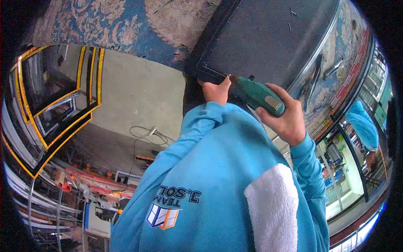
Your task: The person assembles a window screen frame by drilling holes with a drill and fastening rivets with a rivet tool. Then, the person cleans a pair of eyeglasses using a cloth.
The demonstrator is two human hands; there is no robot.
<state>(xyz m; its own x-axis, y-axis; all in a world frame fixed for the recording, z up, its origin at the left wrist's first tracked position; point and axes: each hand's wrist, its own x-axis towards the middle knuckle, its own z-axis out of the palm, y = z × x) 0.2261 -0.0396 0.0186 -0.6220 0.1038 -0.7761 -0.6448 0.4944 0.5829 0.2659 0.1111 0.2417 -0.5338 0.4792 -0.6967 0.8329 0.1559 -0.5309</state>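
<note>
In my right hand [287, 111] is a green power drill [258, 94], gripped around the rear of its body. Its nose points left, at the near edge of a panel with dark mesh and a black frame [210, 71]. My left hand [216, 92] is at that same edge, thumb raised close to the drill's nose and the other fingers partly hidden at the frame. Whether a screw sits at the tip is too small to tell. A few thin dark pieces, perhaps screws [290, 26], lie on the mesh.
Patterned blue and beige carpet [121, 29] covers the work surface. Pliers-like tools [314, 80] and a tape roll [340, 72] lie to the right. Yellow-edged black frames [94, 80] stand left. A cable [145, 134] lies on the floor. Another person's blue sleeve [362, 124] shows far right.
</note>
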